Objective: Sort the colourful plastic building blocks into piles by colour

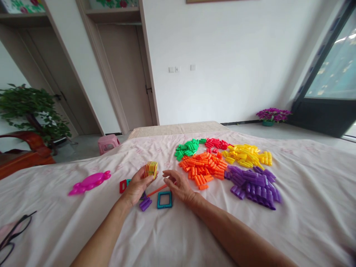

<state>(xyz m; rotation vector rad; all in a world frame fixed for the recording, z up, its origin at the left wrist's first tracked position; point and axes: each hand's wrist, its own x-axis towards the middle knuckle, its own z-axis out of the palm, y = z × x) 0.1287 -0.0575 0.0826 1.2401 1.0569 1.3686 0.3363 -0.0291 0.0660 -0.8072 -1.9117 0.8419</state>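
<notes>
Heaps of tubes [204, 165] right, glasses [25, 225] left

The left hand [136, 188], around a stack of tiles [151, 170], is above the cloth [155, 244]; the right hand [180, 186] is beside it. Between them, slightly nearer, lies a frame [158, 200]. The heaps lie right and farther. Left lies a moulded piece [91, 182], the glasses nearer. Beyond the cloth stand a stool [108, 144], left, and potted flowers [274, 114], right.

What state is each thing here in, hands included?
Yellow-red striped stack of plastic pieces: held together
Left hand: closed on the stack
Right hand: partly curled; grip on anything unclear
Teal square plastic frame: lying flat
Multicoloured plastic tubes: mostly heaped by colour
Magenta candy-shaped plastic piece: lying down
Black-framed glasses: partly out of view
Pink plastic stool: upright
Middle brown door: looks shut
</notes>
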